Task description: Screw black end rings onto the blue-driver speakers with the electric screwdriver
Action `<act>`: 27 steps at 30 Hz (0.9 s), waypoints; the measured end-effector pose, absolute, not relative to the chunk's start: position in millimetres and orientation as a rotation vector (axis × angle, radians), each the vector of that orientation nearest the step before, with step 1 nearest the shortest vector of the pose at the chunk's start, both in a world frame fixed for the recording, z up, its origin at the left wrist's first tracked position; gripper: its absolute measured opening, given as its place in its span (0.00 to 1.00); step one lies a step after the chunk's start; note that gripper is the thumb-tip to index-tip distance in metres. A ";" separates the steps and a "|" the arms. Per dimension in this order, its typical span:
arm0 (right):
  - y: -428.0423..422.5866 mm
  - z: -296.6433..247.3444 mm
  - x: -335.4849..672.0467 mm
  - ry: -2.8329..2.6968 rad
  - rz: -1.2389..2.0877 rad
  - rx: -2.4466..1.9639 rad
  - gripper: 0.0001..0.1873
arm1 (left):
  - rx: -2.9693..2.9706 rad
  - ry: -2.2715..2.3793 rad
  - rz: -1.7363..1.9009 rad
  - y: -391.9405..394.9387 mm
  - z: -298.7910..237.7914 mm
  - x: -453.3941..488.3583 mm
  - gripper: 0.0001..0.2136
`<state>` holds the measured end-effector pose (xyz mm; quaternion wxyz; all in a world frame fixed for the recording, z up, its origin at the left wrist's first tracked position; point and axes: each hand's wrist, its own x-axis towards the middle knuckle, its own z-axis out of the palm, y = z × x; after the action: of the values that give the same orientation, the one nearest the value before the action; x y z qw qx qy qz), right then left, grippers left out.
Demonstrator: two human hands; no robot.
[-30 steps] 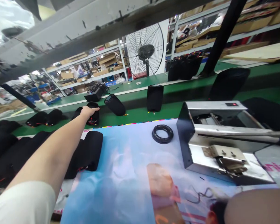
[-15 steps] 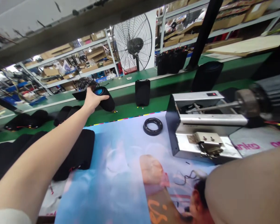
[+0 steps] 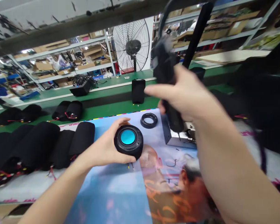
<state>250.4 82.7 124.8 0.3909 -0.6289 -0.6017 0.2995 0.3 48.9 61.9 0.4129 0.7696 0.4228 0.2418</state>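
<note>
My left hand (image 3: 107, 148) grips a black cylindrical speaker (image 3: 128, 141) that stands upright on the printed poster (image 3: 114, 189), its blue round end facing up; thin wires stick out at its base. My right hand (image 3: 185, 95) is closed around a black electric screwdriver (image 3: 165, 77) held above and to the right of the speaker, its tip pointing down. A black ring (image 3: 149, 120) lies on the poster just beyond the speaker.
Several black fabric-covered speaker bodies (image 3: 44, 146) lie in a row at the left. A metal machine (image 3: 177, 137) sits behind my right hand. On the green conveyor (image 3: 107, 109) stand another speaker (image 3: 138, 90) and more black pieces (image 3: 68, 110). A fan (image 3: 130, 46) and shelves lie beyond.
My left hand took the speaker off the green conveyor and brought it back onto the poster. My right hand rose into view holding the screwdriver.
</note>
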 end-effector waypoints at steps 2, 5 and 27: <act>87.5 112.8 235.3 -1.636 0.836 -1.837 0.36 | 1.762 0.993 0.756 47.9 42.2 0.5 0.57; 99.5 93.5 214.9 -1.791 0.927 -2.148 0.33 | 1.590 0.942 0.849 44.9 22.7 3.1 0.56; 108.6 99.9 203.7 -1.845 0.865 -2.245 0.22 | 1.655 0.764 0.754 30.0 8.2 -24.2 0.52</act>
<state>203.7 108.6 99.9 0.0549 -0.7395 -0.6075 0.2849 -24.2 30.0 8.2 0.5516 0.6998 0.3230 0.3188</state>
